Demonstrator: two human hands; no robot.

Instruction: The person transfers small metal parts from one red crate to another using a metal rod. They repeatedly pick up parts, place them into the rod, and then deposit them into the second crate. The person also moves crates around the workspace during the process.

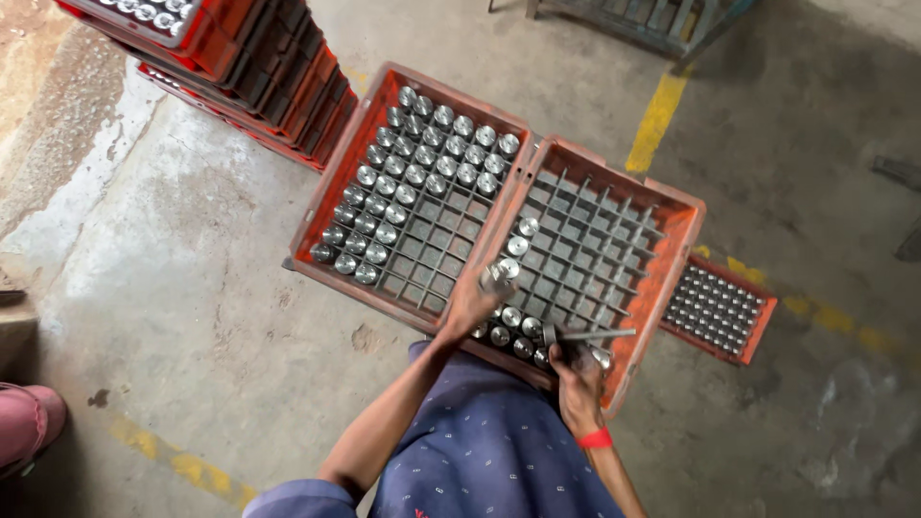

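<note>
Stained grey concrete floor with yellow lines; stacked orange crates [259, 67] upper left. Centre-left, orange gridded plastic crate [408, 187], cells keeping shiny steel cylinders apart. Left hand [470, 305] closed around one bright, round-topped steel cylinder [499, 273], at centre. Right orange crate [604, 249], mostly bare cells. Right hand [578, 379] grips thin metal rod [595, 335].

Stack of red crates [259, 67] sitting by the floor's top-left corner, yellow line [657, 117] running along the grey floor [192, 317], small red tray [718, 309] lying low
</note>
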